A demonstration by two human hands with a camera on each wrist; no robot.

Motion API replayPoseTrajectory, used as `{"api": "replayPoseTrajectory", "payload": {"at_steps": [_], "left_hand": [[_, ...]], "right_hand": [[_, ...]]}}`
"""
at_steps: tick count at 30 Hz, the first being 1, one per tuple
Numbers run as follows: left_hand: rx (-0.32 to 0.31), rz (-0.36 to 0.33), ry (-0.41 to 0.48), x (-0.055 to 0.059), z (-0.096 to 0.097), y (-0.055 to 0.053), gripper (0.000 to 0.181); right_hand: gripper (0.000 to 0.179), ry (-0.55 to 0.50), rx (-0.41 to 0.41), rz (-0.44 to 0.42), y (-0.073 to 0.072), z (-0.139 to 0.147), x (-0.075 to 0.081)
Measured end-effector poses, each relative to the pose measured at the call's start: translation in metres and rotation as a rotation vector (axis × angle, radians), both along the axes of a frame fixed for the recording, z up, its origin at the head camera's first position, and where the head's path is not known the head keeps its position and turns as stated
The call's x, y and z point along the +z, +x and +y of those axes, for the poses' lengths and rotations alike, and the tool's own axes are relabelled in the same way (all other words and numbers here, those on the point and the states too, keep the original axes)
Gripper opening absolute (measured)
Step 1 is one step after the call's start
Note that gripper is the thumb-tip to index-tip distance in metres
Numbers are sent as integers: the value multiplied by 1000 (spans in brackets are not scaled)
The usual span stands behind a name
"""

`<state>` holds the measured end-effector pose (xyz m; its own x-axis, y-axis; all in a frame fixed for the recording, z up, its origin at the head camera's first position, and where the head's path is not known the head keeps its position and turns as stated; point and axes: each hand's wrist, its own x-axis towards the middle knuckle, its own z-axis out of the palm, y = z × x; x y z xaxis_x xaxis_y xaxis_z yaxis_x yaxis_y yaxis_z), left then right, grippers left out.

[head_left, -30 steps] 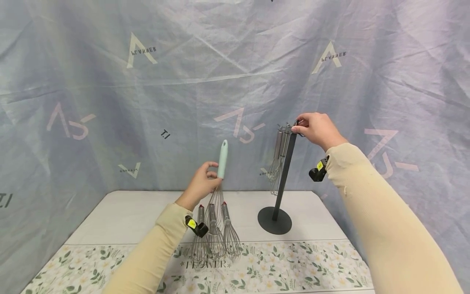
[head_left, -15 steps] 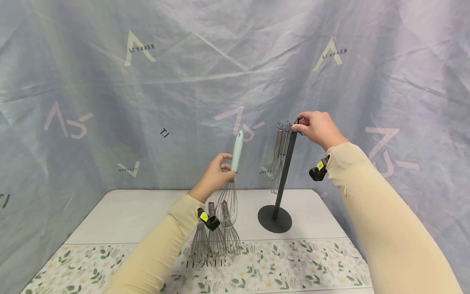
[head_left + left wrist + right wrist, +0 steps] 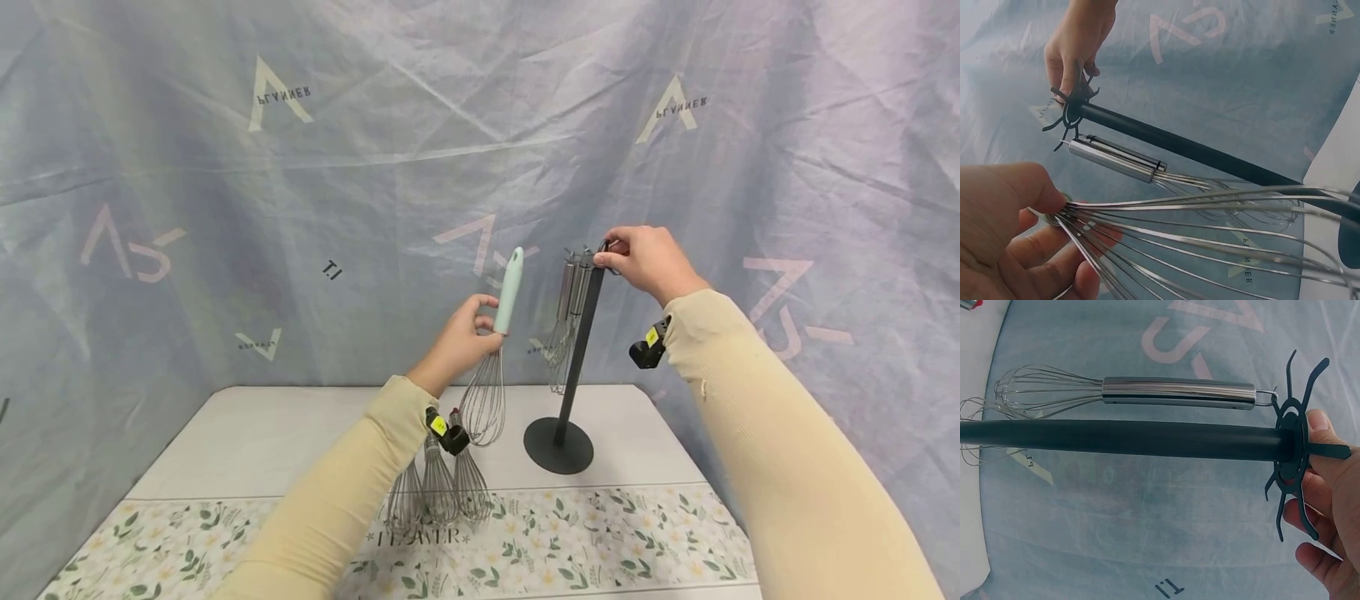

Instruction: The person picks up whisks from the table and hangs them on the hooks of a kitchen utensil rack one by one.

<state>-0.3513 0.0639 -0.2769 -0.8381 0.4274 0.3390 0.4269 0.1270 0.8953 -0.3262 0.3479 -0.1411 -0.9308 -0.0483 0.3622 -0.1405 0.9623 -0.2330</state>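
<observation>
My left hand (image 3: 467,340) pinches a whisk with a mint-green handle (image 3: 510,292) near the bottom of the handle. The whisk stays upright, its wire loops (image 3: 1197,231) hanging down above the table. To its right rises a dark metal stand (image 3: 581,350) with a ring of hooks (image 3: 1296,447) on top. My right hand (image 3: 651,260) grips that hook ring with thumb and fingers. Two steel-handled whisks (image 3: 572,287) hang from hooks on the stand's left side; one hangs by a wire loop (image 3: 1266,395) in the right wrist view.
Three steel whisks (image 3: 438,492) with red handle ends lie side by side on the table, partly behind my left wrist camera (image 3: 448,432). The stand's round base (image 3: 558,446) rests on the white table (image 3: 285,425). A grey-blue cloth (image 3: 375,208) hangs behind.
My left hand has carried the mint-handled whisk up and rightward, away from the whisks on the table and closer to the stand. My right hand keeps its place on the hook ring.
</observation>
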Motion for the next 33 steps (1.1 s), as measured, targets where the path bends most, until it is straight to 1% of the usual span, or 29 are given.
{"api": "replayPoseTrajectory", "payload": {"at_steps": [9, 14, 18, 20, 23, 26, 33], "left_hand": [[-44, 13, 16, 9, 14, -4, 52], [-36, 28, -7, 10, 23, -8, 55], [-26, 30, -34, 8, 29, -10, 55], [-31, 27, -49, 7, 31, -10, 54], [-48, 25, -67, 5, 34, -9, 54], [-60, 38, -73, 4, 37, -8, 54], [-62, 58, -79, 6, 44, -2, 54]], "right_hand": [[48, -1, -7, -7, 3, -4, 1], [48, 7, -12, -7, 3, -4, 1], [47, 11, -11, -2, 2, -4, 1], [47, 10, -10, 4, 2, -3, 0], [45, 13, -9, 11, 2, -3, -1], [44, 14, -10, 12, 2, -3, -1], [44, 5, -9, 11, 2, -4, 0]]}}
